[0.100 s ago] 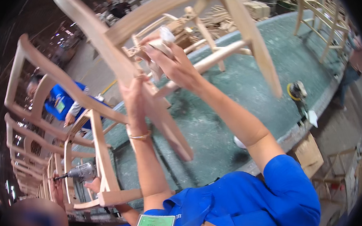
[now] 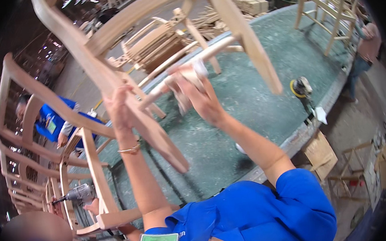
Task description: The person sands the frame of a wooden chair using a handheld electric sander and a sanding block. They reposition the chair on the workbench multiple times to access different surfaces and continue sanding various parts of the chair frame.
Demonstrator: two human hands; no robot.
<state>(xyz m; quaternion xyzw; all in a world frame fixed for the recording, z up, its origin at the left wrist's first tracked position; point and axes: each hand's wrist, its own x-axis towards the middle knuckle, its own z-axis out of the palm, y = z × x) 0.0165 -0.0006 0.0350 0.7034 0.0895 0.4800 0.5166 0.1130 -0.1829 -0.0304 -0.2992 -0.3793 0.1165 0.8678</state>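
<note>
A bare wooden chair frame leans across the green work table in front of me. My left hand is wrapped round one of its thick legs, near where a round stretcher joins. Closed in my right hand is a crumpled pale sheet, pressed around that stretcher at its nearer end. Motion blurs the sheet, so I cannot tell whether it is sandpaper or cloth.
The green table bears a power sander at right and another chair far right. Chair frames line the left, where a co-worker's hand holds a power drill. Another person in blue stands beyond; stacked wood lies behind.
My right hand and the pale sheet have come down from above the stretcher onto it. The whole view has shifted slightly; my left hand keeps its hold on the leg.
</note>
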